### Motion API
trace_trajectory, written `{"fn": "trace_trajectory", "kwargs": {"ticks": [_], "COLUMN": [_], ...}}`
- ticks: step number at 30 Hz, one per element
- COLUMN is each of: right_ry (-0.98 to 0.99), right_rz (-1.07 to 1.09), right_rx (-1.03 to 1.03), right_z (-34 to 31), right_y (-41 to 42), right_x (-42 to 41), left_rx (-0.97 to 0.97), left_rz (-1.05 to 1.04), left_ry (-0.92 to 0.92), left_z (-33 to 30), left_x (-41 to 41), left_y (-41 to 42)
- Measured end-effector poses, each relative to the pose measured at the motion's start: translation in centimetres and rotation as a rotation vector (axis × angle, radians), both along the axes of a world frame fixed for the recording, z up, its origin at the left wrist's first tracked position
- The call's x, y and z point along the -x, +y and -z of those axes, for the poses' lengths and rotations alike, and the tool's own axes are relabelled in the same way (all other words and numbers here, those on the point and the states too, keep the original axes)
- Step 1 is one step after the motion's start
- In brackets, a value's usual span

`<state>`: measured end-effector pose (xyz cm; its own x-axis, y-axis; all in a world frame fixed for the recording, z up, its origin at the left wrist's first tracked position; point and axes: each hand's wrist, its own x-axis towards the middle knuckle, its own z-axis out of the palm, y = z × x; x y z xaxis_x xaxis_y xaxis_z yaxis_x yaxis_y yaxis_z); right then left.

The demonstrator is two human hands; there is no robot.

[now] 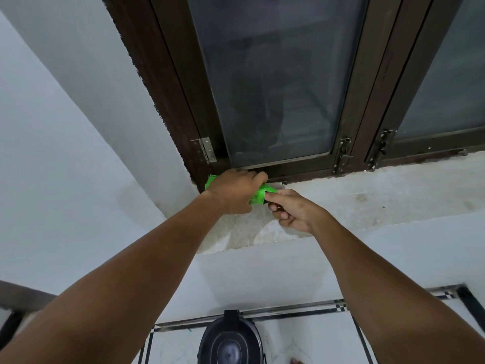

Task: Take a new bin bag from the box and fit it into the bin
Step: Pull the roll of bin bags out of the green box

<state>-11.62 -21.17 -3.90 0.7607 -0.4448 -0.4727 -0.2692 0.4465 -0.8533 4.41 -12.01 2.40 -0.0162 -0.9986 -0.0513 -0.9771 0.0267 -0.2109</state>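
Crumpled green box [258,197], curled fingers [278,198]

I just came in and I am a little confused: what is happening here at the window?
A person stands at the window sill and holds a green box there. The left hand grips the box from above, while the right hand pinches at its open end, probably to pull out a bag. No bag is visible yet. The dark bin stands on the floor below, not touched by either hand.
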Motion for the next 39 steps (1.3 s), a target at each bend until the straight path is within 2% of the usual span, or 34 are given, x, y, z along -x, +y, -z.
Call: {"fn": "trace_trajectory", "kwargs": {"ticks": [9,14,18,21,29,33,39], "right_ry": [0.032,0.046,0.078,0.126,0.142,0.129,0.096], "right_rz": [0.111,0.131,-0.007,-0.093,0.095,0.179,0.138], "right_rx": [0.153,0.207,0.11,0.122,0.27,0.236,0.18], "right_z": [-1.0,-1.6,-1.1,-0.7,-1.2,-0.8,-0.6], "right_y": [0.6,0.4,-0.4,-0.8,-0.5,-1.3,-0.2], "right_x": [-1.1,-0.7,0.5,0.9,0.1,0.9,-0.1], "left_rx": [0.143,0.143,0.115,0.089,0.1,0.082,0.136], "left_rz": [-0.011,-0.035,0.018,0.03,-0.073,-0.171,-0.18], "left_ry": [0.032,0.079,0.029,0.015,0.067,0.112,0.142], "left_z": [1.2,1.3,1.5,2.0,3.1,3.6,4.4], "left_x": [0.1,0.3,0.5,0.6,0.0,-1.0,-0.3], "left_y": [-0.5,-0.7,-0.6,-0.3,0.0,0.8,0.4]}}
